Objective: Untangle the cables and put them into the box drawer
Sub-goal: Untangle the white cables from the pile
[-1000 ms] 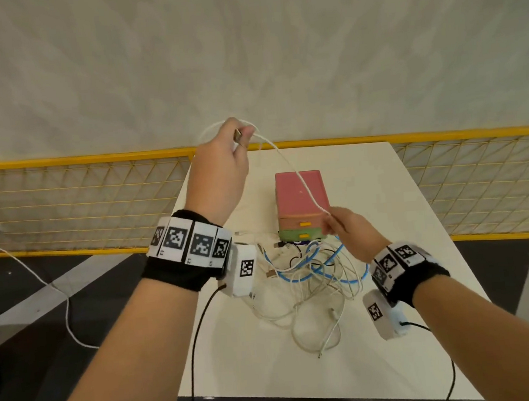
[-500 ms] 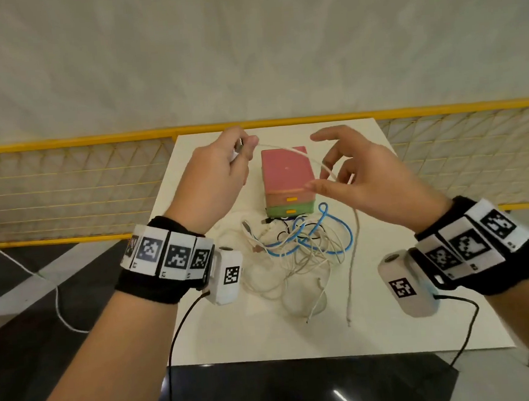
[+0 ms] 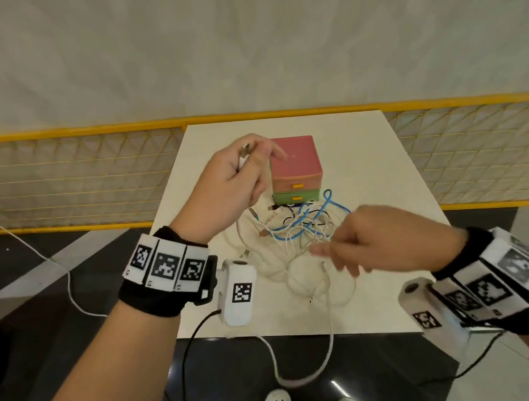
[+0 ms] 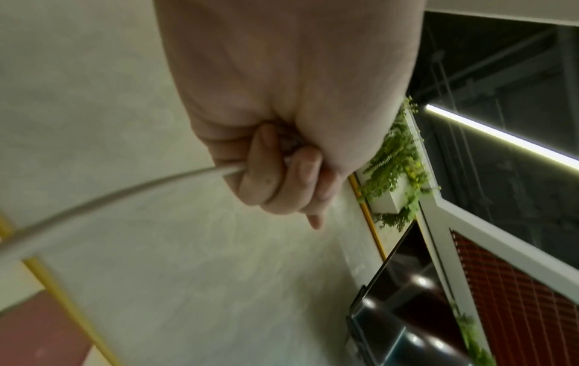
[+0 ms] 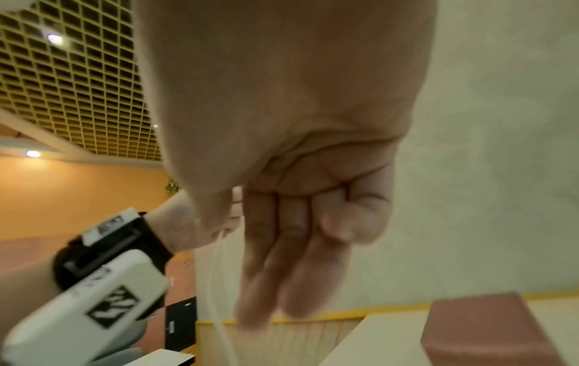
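A tangle of white, black and blue cables (image 3: 297, 235) lies on the table in front of a small drawer box (image 3: 294, 156). The box has a pink top and a green bottom drawer (image 3: 294, 196), both closed. My left hand (image 3: 250, 160) is raised left of the box and grips the plug end of a white cable (image 3: 328, 306); in the left wrist view its fingers (image 4: 282, 158) curl round that cable (image 4: 109, 195). The cable hangs in a loop below the table's front edge. My right hand (image 3: 324, 255) hovers over the tangle's near side, thumb and forefinger pinching the same cable (image 5: 219, 284).
The white table (image 3: 380, 159) backs onto a yellow mesh fence (image 3: 65, 178) and a pale wall. Another white cord (image 3: 39, 256) trails over the dark floor at the left. My shoes (image 3: 277, 400) show below the table's near edge.
My right hand dropped from beside the box to just above the tangle's near side. The white cable came out of the pile and now hangs off the front edge. My left hand lowered slightly.
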Tool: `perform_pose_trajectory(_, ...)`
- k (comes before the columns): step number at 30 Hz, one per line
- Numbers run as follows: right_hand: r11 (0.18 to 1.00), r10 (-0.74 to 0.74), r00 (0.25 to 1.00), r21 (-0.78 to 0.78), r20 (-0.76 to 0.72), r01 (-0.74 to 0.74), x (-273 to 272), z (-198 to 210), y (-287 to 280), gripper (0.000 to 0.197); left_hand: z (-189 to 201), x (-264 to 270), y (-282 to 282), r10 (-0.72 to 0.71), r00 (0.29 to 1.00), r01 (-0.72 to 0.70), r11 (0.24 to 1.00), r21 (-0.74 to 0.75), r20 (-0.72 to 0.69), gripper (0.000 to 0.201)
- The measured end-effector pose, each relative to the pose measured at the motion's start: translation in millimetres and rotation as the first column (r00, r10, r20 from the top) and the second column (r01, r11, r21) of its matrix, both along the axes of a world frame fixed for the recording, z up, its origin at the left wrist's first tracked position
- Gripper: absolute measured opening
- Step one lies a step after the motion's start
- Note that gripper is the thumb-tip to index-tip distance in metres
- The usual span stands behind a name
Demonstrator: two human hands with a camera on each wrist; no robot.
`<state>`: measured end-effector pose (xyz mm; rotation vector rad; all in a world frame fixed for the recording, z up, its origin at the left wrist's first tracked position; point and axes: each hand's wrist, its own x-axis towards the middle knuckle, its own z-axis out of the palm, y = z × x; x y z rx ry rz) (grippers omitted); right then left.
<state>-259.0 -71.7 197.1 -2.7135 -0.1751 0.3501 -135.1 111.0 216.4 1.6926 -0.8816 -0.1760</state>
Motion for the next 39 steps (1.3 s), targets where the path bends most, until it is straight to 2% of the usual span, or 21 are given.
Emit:
perform_pose_trajectory(2, 1.000, -0.028, 0.965, 0.010, 0.261, 0.026, 9, 6, -4, 0.044, 6, -5, -3, -0.060, 0.997, 0.058, 0.997, -0.049, -0.045, 0.030)
perform_pose_trajectory(3, 0.998, -0.026, 0.949, 0.069, 0.313, 0.005, 14, 8, -3, 0.036, 8, -8, -6, -0.093, 0.994, 0.088, 0.993, -0.072, -0.065, 0.030)
perform_pose_trajectory(4, 0.985, -0.032, 0.956, 0.171, 0.291, -0.019, 20, 9, 2, 0.032, 10, -10, -10, -0.120, 0.990, 0.113, 0.989, -0.094, -0.080, 0.030)
perform_pose_trajectory(6, 0.905, -0.018, 0.991, 0.424, 0.134, -0.041, 29, 4, 18, 0.030, 13, -15, -21, -0.145, 0.985, 0.133, 0.984, -0.118, -0.096, 0.029)
perform_pose_trajectory(7, 0.867, 0.008, 0.997, 0.497, 0.073, -0.043, 33, -1, 28, 0.028, 13, -16, -27, -0.148, 0.984, 0.135, 0.983, -0.124, -0.103, 0.028)
perform_pose_trajectory(10, 0.784, 0.047, 0.996, 0.615, 0.070, -0.081, 47, -20, 48, 0.020, 12, -16, -39, -0.141, 0.981, 0.122, 0.983, -0.139, -0.134, 0.028)
perform_pose_trajectory(11, 0.766, 0.027, 0.996, 0.638, 0.088, -0.077, 51, -28, 51, 0.024, 10, -15, -41, -0.126, 0.980, 0.104, 0.984, -0.147, -0.151, 0.028)
perform_pose_trajectory(12, 0.771, 0.002, 0.995, 0.634, 0.098, -0.064, 55, -38, 51, 0.027, 10, -12, -41, -0.107, 0.980, 0.080, 0.984, -0.161, -0.166, 0.029)
perform_pose_trajectory(14, 0.838, 0.002, 0.997, 0.544, 0.077, -0.044, 58, -62, 49, 0.028, 12, -5, -38, -0.066, 0.980, 0.024, 0.976, -0.215, -0.189, 0.030)
perform_pose_trajectory(16, 0.921, 0.083, 0.996, 0.385, -0.032, -0.064, 56, -94, 39, 0.023, 16, 5, -31, -0.026, 0.977, -0.035, 0.959, -0.281, -0.210, 0.031)
perform_pose_trajectory(17, 0.953, 0.115, 0.989, 0.292, -0.093, -0.084, 55, -110, 31, 0.027, 17, 11, -26, -0.001, 0.977, -0.062, 0.955, -0.291, -0.212, 0.032)
perform_pose_trajectory(18, 0.975, 0.114, 0.984, 0.205, -0.139, -0.084, 55, -123, 21, 0.039, 17, 17, -21, 0.024, 0.977, -0.084, 0.957, -0.279, -0.210, 0.032)
perform_pose_trajectory(19, 0.989, 0.083, 0.983, 0.138, -0.166, -0.060, 54, -135, 11, 0.048, 15, 22, -16, 0.057, 0.977, -0.108, 0.964, -0.245, -0.206, 0.031)
perform_pose_trajectory(20, 0.996, 0.041, 0.982, 0.086, -0.185, -0.026, 53, -145, 2, 0.048, 11, 25, -11, 0.096, 0.974, -0.136, 0.972, -0.192, -0.205, 0.029)
perform_pose_trajectory(23, 0.996, -0.021, 0.968, -0.089, -0.250, -0.001, 49, -181, -15, 0.031, -8, 25, -8, 0.192, 0.953, -0.202, 0.979, -0.020, -0.233, 0.018)
perform_pose_trajectory(25, 0.990, -0.041, 0.956, -0.138, -0.290, 0.001, 47, -202, -16, 0.032, -23, 19, -12, 0.187, 0.937, -0.188, 0.982, 0.025, -0.295, 0.019)
perform_pose_trajectory(27, 0.985, -0.012, 0.952, -0.166, -0.305, -0.041, 50, -215, -15, 0.035, -39, 14, -18, 0.174, 0.937, -0.159, 0.984, 0.074, -0.304, 0.023)
perform_pose_trajectory(30, 0.981, -0.021, 0.956, -0.191, -0.293, -0.037, 58, -224, -9, 0.025, -59, 7, -27, 0.178, 0.944, -0.135, 0.977, 0.165, -0.278, 0.029)
perform_pose_trajectory(33, 0.982, -0.021, 0.954, -0.184, -0.298, -0.036, 63, -225, -6, 0.020, -70, 4, -35, 0.177, 0.960, -0.139, 0.974, 0.178, -0.217, 0.025)
perform_pose_trajectory(36, 0.998, -0.040, 0.971, -0.049, -0.236, 0.029, 65, -209, -5, 0.017, -75, 7, -37, 0.177, 0.968, -0.153, 0.978, 0.141, -0.180, 0.013)
perform_pose_trajectory(39, 0.962, -0.143, 0.986, 0.221, -0.083, 0.158, 63, -180, -9, 0.016, -79, 8, -36, 0.217, 0.955, -0.197, 0.974, 0.114, -0.204, 0.025)
